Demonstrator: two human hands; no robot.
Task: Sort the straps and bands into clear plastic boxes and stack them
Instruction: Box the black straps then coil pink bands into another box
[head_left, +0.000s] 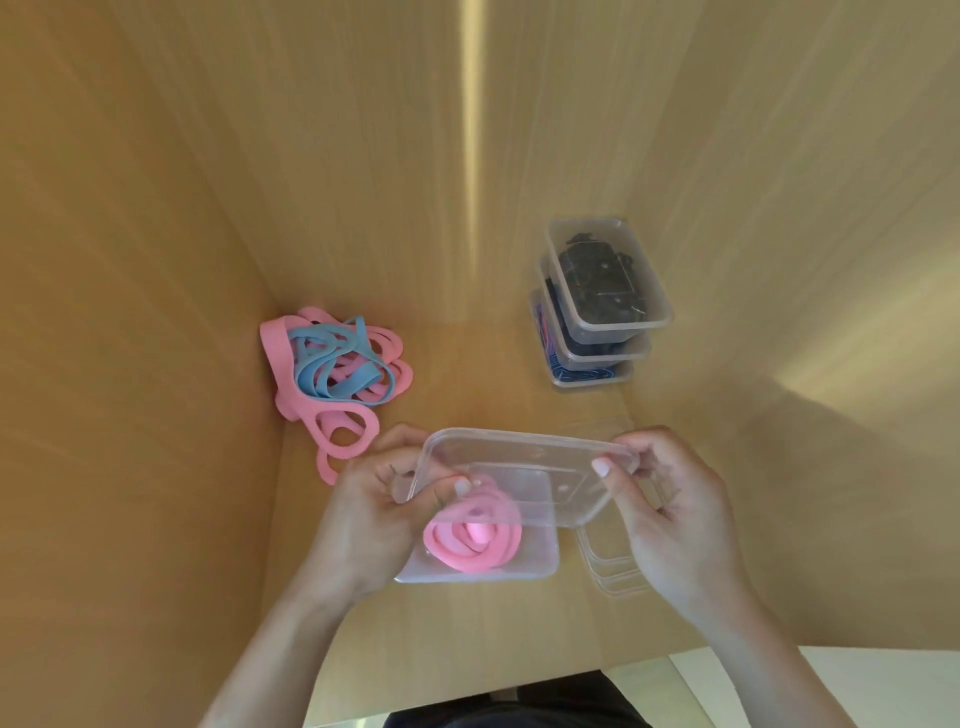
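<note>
Near the front edge of the wooden worktop (467, 634), both hands hold a clear lid (524, 475) tilted above an open clear box (535, 564). The left hand (369, 519) pinches the lid's left edge between thumb and fingers (402, 436). The right hand (670, 509) pinches the lid's right end in the same manner. A coiled pink band (470, 543) lies inside the open box, partly under the lid. Just beside the box, on the right, lie several spare clear lids (613, 571), partly hidden by the right hand. At the back left, a tangled pile of pink and blue bands (337, 374) rests on the worktop. At the back right stands a stack of three closed boxes (597, 306) holding dark straps.
</note>
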